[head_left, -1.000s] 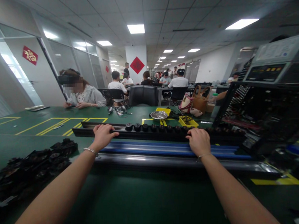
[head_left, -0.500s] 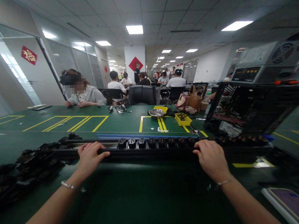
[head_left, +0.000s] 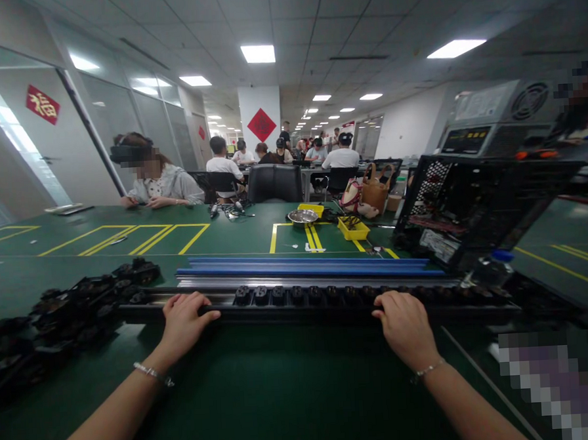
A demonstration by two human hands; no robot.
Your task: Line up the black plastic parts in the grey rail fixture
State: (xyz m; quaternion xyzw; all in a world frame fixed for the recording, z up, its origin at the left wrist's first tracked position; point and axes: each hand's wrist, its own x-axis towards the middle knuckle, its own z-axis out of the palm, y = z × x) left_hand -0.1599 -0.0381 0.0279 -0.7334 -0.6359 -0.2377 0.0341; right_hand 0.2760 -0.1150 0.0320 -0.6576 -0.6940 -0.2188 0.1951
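hands (head_left: 184,331) gripping black rail (head_left: 299,311) (thumbs nearest), fingers curled

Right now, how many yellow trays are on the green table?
2. One yellow tray sits behind the metal bowl, partly hidden by it; the other tray is nearer, to the bowl's right. The computer case may hide more.

The table (head_left: 264,405) is green with yellow lines; the rail (head_left: 301,264) blue, the trays (head_left: 354,230) yellow, the channel (head_left: 299,313) black.
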